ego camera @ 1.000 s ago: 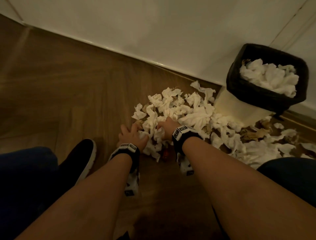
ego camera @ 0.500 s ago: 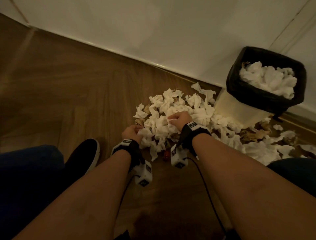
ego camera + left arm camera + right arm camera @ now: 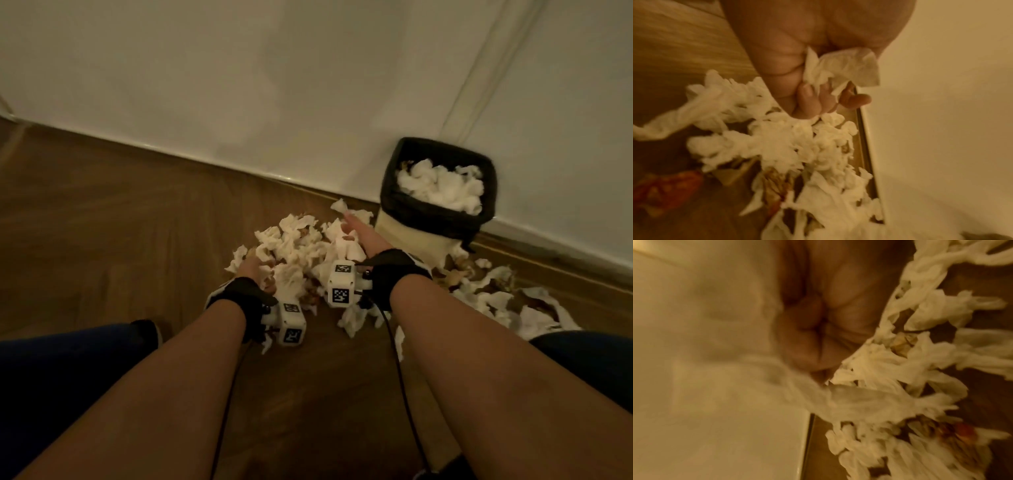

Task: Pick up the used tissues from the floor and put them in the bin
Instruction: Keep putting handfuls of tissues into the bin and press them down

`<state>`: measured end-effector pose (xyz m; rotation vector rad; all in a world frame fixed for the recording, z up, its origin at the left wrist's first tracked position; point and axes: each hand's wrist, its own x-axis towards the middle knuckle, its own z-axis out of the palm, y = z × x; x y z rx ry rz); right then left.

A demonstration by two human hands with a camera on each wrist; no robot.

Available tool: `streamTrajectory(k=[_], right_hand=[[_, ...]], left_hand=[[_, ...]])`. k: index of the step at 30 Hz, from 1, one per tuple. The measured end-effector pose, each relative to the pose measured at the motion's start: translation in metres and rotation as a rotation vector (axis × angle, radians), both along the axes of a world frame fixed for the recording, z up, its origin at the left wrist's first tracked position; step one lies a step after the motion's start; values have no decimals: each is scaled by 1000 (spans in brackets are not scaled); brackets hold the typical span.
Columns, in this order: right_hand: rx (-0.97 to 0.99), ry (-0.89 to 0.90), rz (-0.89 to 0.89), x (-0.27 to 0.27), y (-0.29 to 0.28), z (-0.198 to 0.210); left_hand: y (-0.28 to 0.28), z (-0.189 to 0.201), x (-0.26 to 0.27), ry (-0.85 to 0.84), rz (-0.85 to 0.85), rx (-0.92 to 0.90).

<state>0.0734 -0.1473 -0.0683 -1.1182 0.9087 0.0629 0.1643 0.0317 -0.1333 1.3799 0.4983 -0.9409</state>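
A heap of crumpled white tissues (image 3: pixel 294 250) lies on the wooden floor near the wall. My left hand (image 3: pixel 251 270) is at the heap's left edge; in the left wrist view its fingers (image 3: pixel 813 100) are curled round a tissue (image 3: pixel 840 68). My right hand (image 3: pixel 363 240) is raised over the heap's far side with a wad of tissue (image 3: pixel 346 248) under the palm. Its wrist view is blurred, with fingers (image 3: pixel 809 324) curled and a tissue (image 3: pixel 849 397) trailing from them. The bin (image 3: pixel 435 219), cream with a black liner, stands against the wall just right of that hand and holds tissues (image 3: pixel 442 186).
More tissues (image 3: pixel 496 301) and brown scraps are spread to the right, below the bin. A red wrapper (image 3: pixel 668 186) lies at the heap's near side. The white wall's skirting (image 3: pixel 205 157) runs behind the heap. My dark shoe (image 3: pixel 147 329) is at the left.
Both hands have come up out of the heap with tissues. The right hand has moved forward and right, closer to the bin. The head view has tilted up towards the wall.
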Motion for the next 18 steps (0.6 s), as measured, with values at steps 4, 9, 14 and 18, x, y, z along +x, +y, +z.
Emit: streamTrajectory(k=[4, 9, 14, 18], right_hand=[[-66, -74, -32, -26, -30, 19], [51, -221, -170, -54, -52, 52], [29, -263, -283, -80, -68, 69], [48, -328, -372, -88, -97, 93]], left_hand=[[-32, 23, -4, -186, -265, 85], [-80, 48, -23, -288, -447, 67], [-131, 83, -54, -225, -375, -1], [-175, 118, -68, -386, -362, -73]])
